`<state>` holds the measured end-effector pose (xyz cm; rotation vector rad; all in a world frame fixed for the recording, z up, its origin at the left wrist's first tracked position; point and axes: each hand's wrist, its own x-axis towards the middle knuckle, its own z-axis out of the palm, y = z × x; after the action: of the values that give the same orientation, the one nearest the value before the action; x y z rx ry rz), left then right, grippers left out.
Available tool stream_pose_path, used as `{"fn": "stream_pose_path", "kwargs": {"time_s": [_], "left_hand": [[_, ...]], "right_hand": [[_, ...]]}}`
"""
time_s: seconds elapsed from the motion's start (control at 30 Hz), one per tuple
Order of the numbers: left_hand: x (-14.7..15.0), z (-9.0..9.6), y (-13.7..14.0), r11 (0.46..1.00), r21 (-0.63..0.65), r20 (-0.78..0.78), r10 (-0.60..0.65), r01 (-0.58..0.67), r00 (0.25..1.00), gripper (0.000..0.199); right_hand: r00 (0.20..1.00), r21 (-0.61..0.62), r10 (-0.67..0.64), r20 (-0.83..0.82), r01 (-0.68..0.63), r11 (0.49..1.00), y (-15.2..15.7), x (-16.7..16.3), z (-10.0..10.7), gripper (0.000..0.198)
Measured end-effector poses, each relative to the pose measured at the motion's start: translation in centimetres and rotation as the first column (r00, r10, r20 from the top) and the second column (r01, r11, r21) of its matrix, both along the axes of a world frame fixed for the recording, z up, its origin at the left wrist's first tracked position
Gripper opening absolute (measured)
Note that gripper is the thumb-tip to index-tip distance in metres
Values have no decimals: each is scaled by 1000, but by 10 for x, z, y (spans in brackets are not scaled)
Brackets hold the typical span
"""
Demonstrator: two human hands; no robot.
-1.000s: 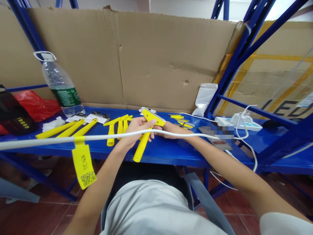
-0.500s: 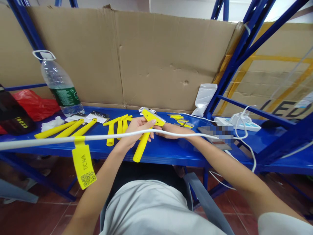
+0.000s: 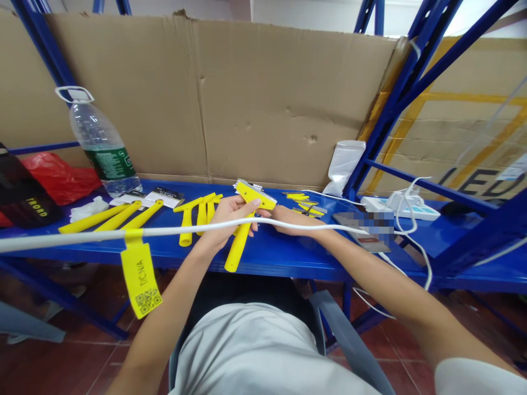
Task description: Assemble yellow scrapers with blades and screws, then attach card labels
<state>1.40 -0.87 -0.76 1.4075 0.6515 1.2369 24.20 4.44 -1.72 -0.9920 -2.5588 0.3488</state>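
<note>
My left hand (image 3: pixel 230 216) is closed round a yellow scraper (image 3: pixel 239 244), thumb on its wide head and handle pointing down towards me. A pale metal strip shows along the far edge of the head. My right hand (image 3: pixel 294 220) is beside the right end of the head, its fingers curled and partly hidden by a white cable; what they hold cannot be made out. To the left lie yellow T-shaped scraper bodies (image 3: pixel 186 225). Beyond my right hand are several small yellow pieces (image 3: pixel 310 208) with grey blades.
Yellow handles (image 3: pixel 119 219) and black-and-white cards (image 3: pixel 164 196) lie left, near a large water bottle (image 3: pixel 109 153) and a dark bag (image 3: pixel 24 192). The white cable (image 3: pixel 181 227) crosses before my hands. At right are a phone-like slab (image 3: pixel 362 233) and a power strip (image 3: pixel 415 211).
The scraper in my left hand has shifted slightly left. My right hand has drawn a little to the right, away from its head.
</note>
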Motion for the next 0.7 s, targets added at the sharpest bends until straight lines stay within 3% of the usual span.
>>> {"fn": "stream_pose_path", "kwargs": {"time_s": [0.17,0.33,0.57,0.7], "left_hand": [[1,4,-2,1000,-4,29,22,-22,999,48],[2,6,-3,998,-22,46,52,-51,998,52],[1,4,-2,997,-9,29,71,-70,997,54],[0,3,-2,996,0,5,88,-88,996,55]], "right_hand": [[970,56,-48,-238,63,996,2,-2,2,16],[881,118,-98,-464,171,978,6,-2,2,23],[627,58,-49,-778,149,987,1,-8,8,32],[549,25,-38,-835,108,994,-3,-11,11,32]]}}
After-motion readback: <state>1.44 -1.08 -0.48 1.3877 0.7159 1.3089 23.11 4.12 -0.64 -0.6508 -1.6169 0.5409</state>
